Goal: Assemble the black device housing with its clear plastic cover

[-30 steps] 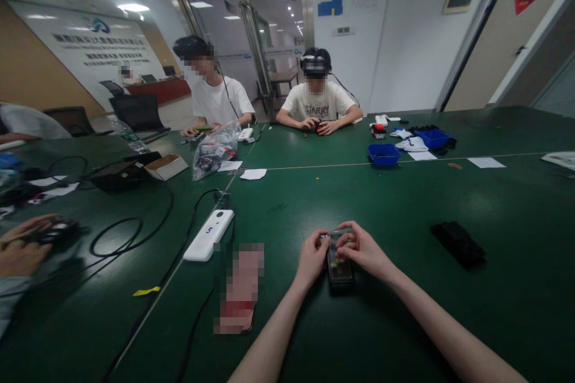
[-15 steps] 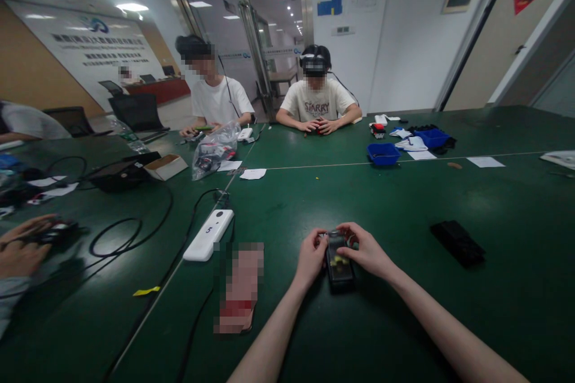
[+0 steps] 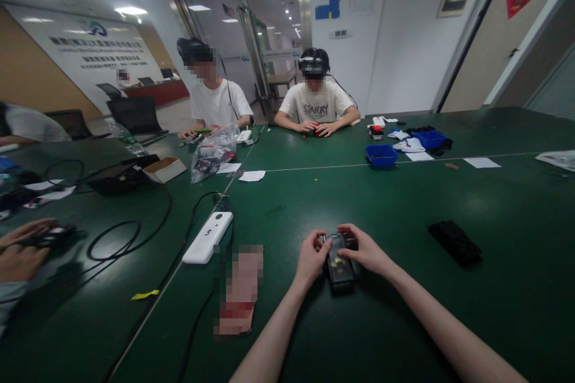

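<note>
A small dark case [image 3: 339,272] with a see-through lid lies on the green table, its long side pointing toward me. Yellow pieces show through the lid. My left hand [image 3: 311,256] grips the case's far left side, with the thumb over the lid's edge. From the right, my right hand [image 3: 367,249] holds the far end, fingers curled round it and thumb resting on the lid. The fingertips behind the far end are partly hidden. To the right, apart from both hands, lies a folded black pouch [image 3: 455,243].
Left of my arms lie a blurred-out pinkish phone-like slab [image 3: 242,287] and a white power bank [image 3: 208,238] marked 5. Black cables [image 3: 130,239] loop across the left side. Another person's hand [image 3: 27,251] works there. Farther back are a blue tray [image 3: 381,156] and two seated people.
My left thumb has come onto the lid near the far end. My right thumb stays on the lid, and the case remains in about the same place.
</note>
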A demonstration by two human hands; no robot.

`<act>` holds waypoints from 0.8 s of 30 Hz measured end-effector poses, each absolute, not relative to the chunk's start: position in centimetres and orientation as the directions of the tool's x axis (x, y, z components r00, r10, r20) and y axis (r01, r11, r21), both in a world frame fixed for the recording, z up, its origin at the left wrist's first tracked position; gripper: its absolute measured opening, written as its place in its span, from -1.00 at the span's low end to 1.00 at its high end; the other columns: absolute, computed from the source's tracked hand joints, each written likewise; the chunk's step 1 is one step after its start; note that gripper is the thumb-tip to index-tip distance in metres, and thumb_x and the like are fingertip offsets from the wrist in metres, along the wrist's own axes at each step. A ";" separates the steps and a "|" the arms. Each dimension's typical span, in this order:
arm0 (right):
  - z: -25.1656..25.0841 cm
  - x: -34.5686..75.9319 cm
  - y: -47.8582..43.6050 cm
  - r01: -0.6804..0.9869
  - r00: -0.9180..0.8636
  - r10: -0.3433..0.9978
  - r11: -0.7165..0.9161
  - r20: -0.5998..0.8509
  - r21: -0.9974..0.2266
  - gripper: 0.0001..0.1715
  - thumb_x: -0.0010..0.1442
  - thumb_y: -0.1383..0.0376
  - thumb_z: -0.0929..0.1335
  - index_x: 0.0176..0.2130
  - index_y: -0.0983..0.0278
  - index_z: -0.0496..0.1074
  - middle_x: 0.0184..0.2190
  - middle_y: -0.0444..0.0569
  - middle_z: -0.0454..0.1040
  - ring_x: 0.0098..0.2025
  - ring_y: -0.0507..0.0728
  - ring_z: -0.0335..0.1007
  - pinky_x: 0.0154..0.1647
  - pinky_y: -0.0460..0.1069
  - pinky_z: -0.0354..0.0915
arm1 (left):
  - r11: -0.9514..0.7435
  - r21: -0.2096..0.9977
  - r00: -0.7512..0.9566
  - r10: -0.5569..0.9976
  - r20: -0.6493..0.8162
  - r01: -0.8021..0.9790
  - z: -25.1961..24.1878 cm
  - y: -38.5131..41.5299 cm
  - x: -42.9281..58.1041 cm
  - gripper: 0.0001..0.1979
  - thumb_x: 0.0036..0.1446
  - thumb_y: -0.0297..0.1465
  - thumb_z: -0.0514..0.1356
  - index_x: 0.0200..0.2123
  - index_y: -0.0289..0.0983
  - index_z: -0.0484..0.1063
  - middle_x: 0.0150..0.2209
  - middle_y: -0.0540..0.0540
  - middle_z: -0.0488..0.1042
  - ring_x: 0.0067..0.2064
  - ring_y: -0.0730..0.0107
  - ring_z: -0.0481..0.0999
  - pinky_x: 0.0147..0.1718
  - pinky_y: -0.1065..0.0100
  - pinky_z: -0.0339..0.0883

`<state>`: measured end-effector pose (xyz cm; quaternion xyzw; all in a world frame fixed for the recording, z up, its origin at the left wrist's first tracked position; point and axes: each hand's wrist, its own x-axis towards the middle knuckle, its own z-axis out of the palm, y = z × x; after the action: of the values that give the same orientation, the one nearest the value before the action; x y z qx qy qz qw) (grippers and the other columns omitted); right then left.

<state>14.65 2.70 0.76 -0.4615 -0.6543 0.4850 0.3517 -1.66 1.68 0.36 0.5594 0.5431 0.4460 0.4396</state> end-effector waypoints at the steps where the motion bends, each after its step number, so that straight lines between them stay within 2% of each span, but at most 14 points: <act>1: 0.5 14.7 2.7 0.254 -0.309 0.951 0.084 0.002 -0.964 -0.46 -0.06 0.33 0.39 -0.04 0.28 0.26 -0.03 0.06 0.37 -0.06 0.12 0.37 -0.02 0.07 0.28 | -0.024 0.976 0.011 1.000 0.022 0.215 0.4 1.7 -1.6 -0.75 -0.04 -0.28 0.19 -0.33 -0.34 0.39 -0.63 0.10 0.23 -0.59 0.55 0.23 -0.59 0.51 0.10; 4: -0.1 15.0 2.7 0.261 -0.276 0.961 0.045 -0.030 -0.964 -0.57 0.05 0.25 0.33 -0.05 0.29 0.30 -0.08 0.08 0.43 -0.07 0.13 0.39 0.00 0.11 0.27 | -0.018 0.982 -0.001 1.000 0.018 0.187 0.5 1.7 -1.5 -0.75 -0.05 -0.27 0.20 -0.33 -0.34 0.39 -0.62 0.09 0.24 -0.57 0.54 0.25 -0.57 0.50 0.11; 7: -0.3 15.0 2.6 0.274 -0.310 0.951 0.082 -0.008 -0.958 -0.63 0.10 0.20 0.29 -0.10 0.30 0.37 -0.13 0.07 0.48 -0.08 0.16 0.40 0.02 0.15 0.26 | -0.010 0.987 -0.009 1.000 0.011 0.160 0.6 1.7 -1.5 -0.75 -0.06 -0.28 0.20 -0.34 -0.33 0.37 -0.61 0.10 0.24 -0.58 0.55 0.25 -0.57 0.50 0.14; 11: -0.5 14.4 2.1 0.254 -0.333 0.941 0.146 0.056 -0.956 -0.52 0.08 0.19 0.32 -0.02 0.32 0.34 -0.05 0.12 0.42 -0.03 0.18 0.38 0.03 0.13 0.25 | 0.021 0.997 -0.009 1.000 -0.020 0.079 0.5 1.6 -1.5 -0.69 -0.06 -0.22 0.20 -0.30 -0.32 0.33 -0.59 0.12 0.21 -0.61 0.55 0.25 -0.63 0.50 0.15; 15: -0.6 13.9 1.6 0.161 -0.360 0.929 0.150 0.083 -0.975 -0.32 0.08 0.16 0.32 0.16 0.28 0.15 0.11 0.12 0.28 0.09 0.18 0.27 0.10 0.12 0.17 | 0.000 1.000 -0.036 0.999 0.000 0.021 0.4 1.6 -1.7 -0.67 -0.04 -0.21 0.19 -0.26 -0.30 0.30 -0.53 0.08 0.25 -0.54 0.53 0.31 -0.59 0.51 0.22; 18: -0.6 13.8 1.4 0.154 -0.394 0.914 0.166 0.094 -0.974 -0.21 0.08 0.13 0.32 0.23 0.25 0.02 0.19 0.11 0.17 0.18 0.17 0.14 0.16 0.12 0.08 | -0.027 1.000 -0.045 0.999 0.027 0.000 0.2 1.7 -1.7 -0.67 -0.02 -0.21 0.19 -0.26 -0.30 0.29 -0.48 0.05 0.29 -0.47 0.50 0.36 -0.51 0.49 0.28; 21: -0.3 13.8 1.5 0.198 -0.384 0.916 0.202 0.114 -0.959 -0.24 0.11 0.16 0.28 0.23 0.28 0.00 0.20 0.11 0.14 0.21 0.15 0.08 0.20 0.11 0.01 | -0.012 0.999 -0.016 1.000 0.011 -0.037 -0.1 1.8 -1.6 -0.64 -0.01 -0.20 0.19 -0.21 -0.29 0.27 -0.43 0.01 0.32 -0.43 0.48 0.39 -0.48 0.46 0.34; 24: -0.1 14.6 2.3 0.332 -0.289 0.940 0.279 0.184 -0.901 -0.31 0.11 0.23 0.26 0.20 0.27 0.05 0.18 0.09 0.18 0.20 0.15 0.08 0.21 0.11 0.00 | 0.045 0.993 0.005 0.999 -0.045 -0.106 -0.3 1.8 -1.4 -0.59 0.02 -0.17 0.15 -0.12 -0.28 0.21 -0.39 0.00 0.30 -0.45 0.48 0.39 -0.56 0.44 0.37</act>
<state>14.59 2.31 -0.08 -0.4542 -0.6999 0.3929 0.3866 -1.40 1.79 -0.26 0.4622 0.4831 0.5138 0.5376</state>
